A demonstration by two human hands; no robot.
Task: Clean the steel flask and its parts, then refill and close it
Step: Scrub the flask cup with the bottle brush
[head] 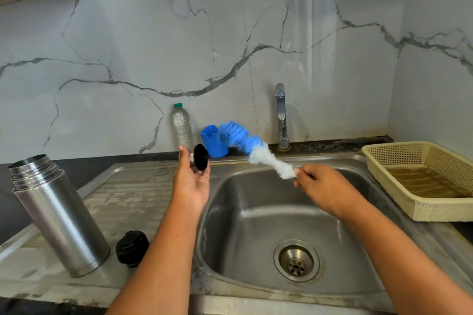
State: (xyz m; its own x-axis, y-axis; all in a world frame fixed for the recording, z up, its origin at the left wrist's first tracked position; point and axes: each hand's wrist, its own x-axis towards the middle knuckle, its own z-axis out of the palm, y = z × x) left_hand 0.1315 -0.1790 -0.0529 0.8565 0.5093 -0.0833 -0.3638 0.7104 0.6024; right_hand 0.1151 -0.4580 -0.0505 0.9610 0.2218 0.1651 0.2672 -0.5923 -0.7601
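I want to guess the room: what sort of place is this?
Probably a home kitchen: a steel sink with a chrome tap, a cream plastic dish basket beside it.

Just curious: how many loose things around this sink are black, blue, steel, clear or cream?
Black: 2, disc, stopper
Blue: 2, cup, blue-and-white brush
Steel: 1, flask
Clear: 1, bottle
Cream: 1, basket
Total: 7

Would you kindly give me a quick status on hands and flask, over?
Left hand pinching black disc part. Right hand gripping bottle brush over sink. Steel flask open, upright on drainboard, black cap beside it. Nothing in the way.
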